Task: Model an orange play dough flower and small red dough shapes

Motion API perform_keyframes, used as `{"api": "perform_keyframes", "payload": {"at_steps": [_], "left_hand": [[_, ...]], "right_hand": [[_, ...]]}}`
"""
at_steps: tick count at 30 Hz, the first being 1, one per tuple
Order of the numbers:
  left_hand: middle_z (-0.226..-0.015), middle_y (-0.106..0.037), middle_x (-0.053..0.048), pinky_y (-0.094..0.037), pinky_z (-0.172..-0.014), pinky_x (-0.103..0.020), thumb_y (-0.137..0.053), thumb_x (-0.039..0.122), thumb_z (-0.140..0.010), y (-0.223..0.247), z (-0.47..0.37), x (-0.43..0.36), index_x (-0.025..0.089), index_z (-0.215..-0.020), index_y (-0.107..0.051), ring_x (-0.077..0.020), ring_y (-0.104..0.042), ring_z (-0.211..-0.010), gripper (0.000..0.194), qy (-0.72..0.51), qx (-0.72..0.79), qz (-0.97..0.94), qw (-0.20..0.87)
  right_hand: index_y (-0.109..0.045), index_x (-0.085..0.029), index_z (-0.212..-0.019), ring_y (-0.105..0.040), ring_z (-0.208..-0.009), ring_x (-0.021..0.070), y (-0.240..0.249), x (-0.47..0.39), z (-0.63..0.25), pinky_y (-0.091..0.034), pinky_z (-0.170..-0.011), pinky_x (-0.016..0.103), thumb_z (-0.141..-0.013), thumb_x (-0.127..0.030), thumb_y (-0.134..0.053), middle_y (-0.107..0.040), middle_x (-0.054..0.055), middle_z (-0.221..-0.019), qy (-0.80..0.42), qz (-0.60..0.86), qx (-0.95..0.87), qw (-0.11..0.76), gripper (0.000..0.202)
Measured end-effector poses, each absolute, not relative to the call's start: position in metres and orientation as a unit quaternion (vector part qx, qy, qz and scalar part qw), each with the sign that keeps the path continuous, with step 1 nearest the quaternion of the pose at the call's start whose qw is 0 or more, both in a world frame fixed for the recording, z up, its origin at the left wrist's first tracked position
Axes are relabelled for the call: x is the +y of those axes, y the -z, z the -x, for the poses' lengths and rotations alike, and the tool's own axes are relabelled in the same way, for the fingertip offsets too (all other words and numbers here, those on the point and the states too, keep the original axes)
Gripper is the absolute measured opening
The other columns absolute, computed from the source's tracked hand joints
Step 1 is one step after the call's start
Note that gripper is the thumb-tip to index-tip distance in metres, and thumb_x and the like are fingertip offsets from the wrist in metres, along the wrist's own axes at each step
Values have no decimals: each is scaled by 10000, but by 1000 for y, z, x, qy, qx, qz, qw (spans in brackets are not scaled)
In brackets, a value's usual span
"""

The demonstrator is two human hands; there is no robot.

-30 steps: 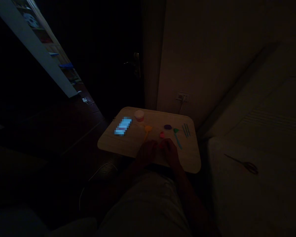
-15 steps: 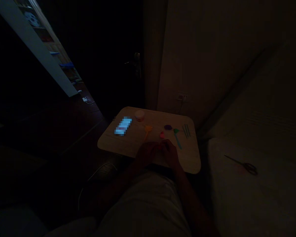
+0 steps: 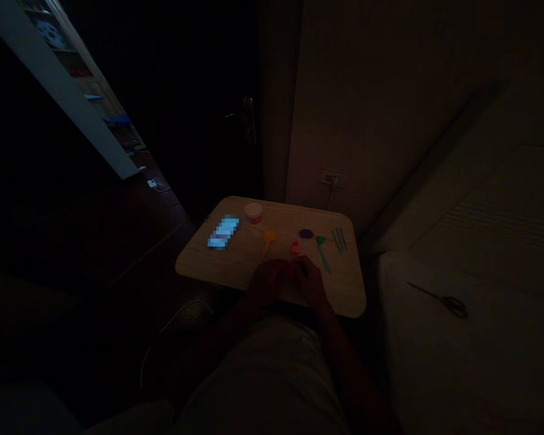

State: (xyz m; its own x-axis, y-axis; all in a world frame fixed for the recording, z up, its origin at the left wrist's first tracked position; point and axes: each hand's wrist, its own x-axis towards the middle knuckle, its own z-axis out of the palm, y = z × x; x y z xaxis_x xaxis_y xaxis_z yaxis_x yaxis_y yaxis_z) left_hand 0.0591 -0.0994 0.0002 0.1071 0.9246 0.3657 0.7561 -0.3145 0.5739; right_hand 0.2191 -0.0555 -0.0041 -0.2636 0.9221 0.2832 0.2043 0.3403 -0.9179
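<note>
In dim light, my left hand (image 3: pixel 268 280) and my right hand (image 3: pixel 309 279) meet over the near edge of a small wooden-topped table (image 3: pixel 226 270). Between their closed fingers is a small red lump (image 3: pixel 291 270) that looks like modelling clay; the fingers partly cover it. Just beyond lies another red-pink lump (image 3: pixel 295 248). An orange piece with a stick-like handle (image 3: pixel 269 238) is left of it. To the right are a dark purple round piece (image 3: pixel 306 234) and a teal stick-like tool (image 3: pixel 324 257) with a green lump (image 3: pixel 321 240) at its top.
A glowing, pixelated phone (image 3: pixel 223 232) and a round lidded tub (image 3: pixel 254 213) occupy the table's left part. Several thin sticks (image 3: pixel 338 240) lie at its right. Scissors (image 3: pixel 448 303) rest on a pale padded surface (image 3: pixel 428 356). A white cable (image 3: pixel 163 329) trails on the floor.
The whole view has shifted slightly, so everything appears a little further left. Both hands stay together around the red clay, with only slight finger movement visible.
</note>
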Motion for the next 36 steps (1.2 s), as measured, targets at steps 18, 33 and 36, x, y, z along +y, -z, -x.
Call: {"api": "perform_keyframes", "payload": {"at_steps": [18, 33, 36], "left_hand": [[-927, -717, -65, -485, -848, -358, -409, 252, -1041, 9, -57, -98, 201, -953, -675, -216, -648, -864, 284, -296, 613, -727, 91], [-1035, -721, -79, -510, -928, -379, -389, 296, -1057, 2, -58, -98, 198, -1081, -671, -219, -656, -965, 300, -349, 577, -730, 110], [-1132, -715, -93, -508, -975, -394, -384, 283, -1058, 6, -59, -97, 192, -1184, -642, -224, -655, -1039, 301, -360, 594, -713, 97]], "right_hand": [[-635, -212, -896, -605, -764, 200, 3, -56, -219, -465, -710, 307, -917, -351, -522, -690, 27, -816, -396, 406, -692, 447, 181], [-647, -216, -912, -625, -793, 212, 4, -55, -219, -467, -726, 310, -918, -365, -529, -710, 37, -845, -396, 404, -697, 441, 189], [-640, -216, -904, -625, -772, 208, 5, -55, -219, -465, -721, 312, -929, -367, -517, -703, 33, -831, -394, 408, -697, 439, 196]]}}
